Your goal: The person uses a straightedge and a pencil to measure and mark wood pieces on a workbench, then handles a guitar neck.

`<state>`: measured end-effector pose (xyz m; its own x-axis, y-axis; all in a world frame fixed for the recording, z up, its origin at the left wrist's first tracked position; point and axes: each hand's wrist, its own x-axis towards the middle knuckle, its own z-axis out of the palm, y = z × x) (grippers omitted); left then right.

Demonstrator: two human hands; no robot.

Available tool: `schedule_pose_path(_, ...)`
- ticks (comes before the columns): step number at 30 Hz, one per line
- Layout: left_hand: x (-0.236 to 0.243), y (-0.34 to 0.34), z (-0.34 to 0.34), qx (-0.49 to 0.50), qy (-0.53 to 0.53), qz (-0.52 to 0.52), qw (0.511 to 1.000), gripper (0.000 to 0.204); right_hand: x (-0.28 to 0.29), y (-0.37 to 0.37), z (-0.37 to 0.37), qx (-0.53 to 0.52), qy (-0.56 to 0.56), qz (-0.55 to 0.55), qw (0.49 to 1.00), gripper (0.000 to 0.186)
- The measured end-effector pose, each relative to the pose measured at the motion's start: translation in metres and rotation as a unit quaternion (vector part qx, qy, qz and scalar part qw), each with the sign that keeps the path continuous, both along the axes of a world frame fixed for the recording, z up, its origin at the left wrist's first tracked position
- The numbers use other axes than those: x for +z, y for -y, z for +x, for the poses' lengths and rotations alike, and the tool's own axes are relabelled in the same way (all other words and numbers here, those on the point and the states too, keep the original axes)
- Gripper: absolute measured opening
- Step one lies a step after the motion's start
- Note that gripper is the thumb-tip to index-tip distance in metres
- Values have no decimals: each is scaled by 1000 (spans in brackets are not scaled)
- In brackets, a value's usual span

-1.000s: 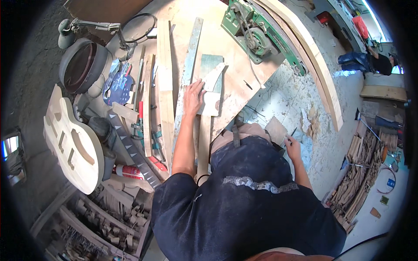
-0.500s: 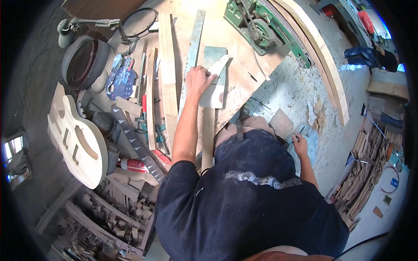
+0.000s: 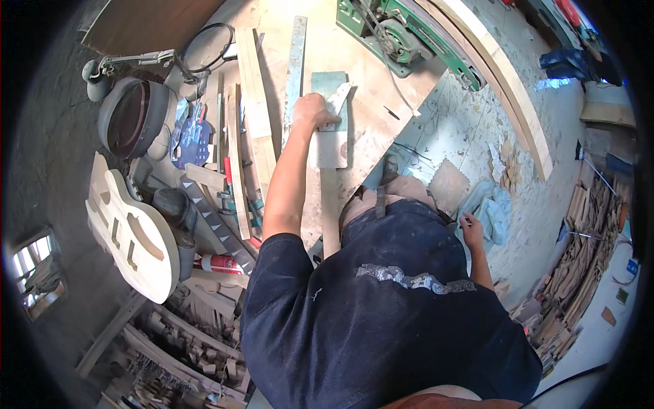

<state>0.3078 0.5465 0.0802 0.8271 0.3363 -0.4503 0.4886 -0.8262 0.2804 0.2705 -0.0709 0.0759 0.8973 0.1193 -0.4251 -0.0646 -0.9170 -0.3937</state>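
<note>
My left hand [image 3: 313, 113] is closed over the lower end of a pale tapered piece [image 3: 338, 99], partly hidden by my fingers. The piece lies over a flat green board [image 3: 329, 81] on the workbench. Below that hand a pale rectangular wood block [image 3: 330, 151] adjoins the green board, and a long worn metal ruler [image 3: 296, 61] lies just left of it. Low at my right side, my right hand [image 3: 472, 235] is closed, its fingers pinching a thin dark pen-like thing whose kind is unclear. Pale blue plastic sheeting [image 3: 492, 211] lies beyond it.
A green machine [image 3: 402, 44] stands at the bench's far right. Wood strips [image 3: 253, 88], a red-handled clamp [image 3: 228, 170] and a round dark-lined container [image 3: 129, 119] crowd the left. A pale guitar body [image 3: 139, 235] stands beside them. Stacked wood [image 3: 579, 238] lines the right.
The view has shifted slightly. My left hand has turned a little over the pale piece, covering more of it. My right hand has sunk slightly, and less of the dark thing shows.
</note>
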Motion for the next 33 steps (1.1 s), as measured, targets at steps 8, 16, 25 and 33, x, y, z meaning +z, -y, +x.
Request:
schedule_pose_path(8,-12,-4,-6,6,24,-26,999,58,3,5,-6,-22,-24,-22,999,43)
schedule_pose_path(16,-15,-5,-8,2,39,-23,999,55,-1,1,2,23,25,0,999,42)
schedule_pose_path(25,-13,33,-64,218,249,-89,940,55,-2,14,-9,-2,-3,40,999,44)
schedule_pose_path(33,-39,57,-89,234,348,-47,907,76,2,20,-2,34,-23,-55,998,47)
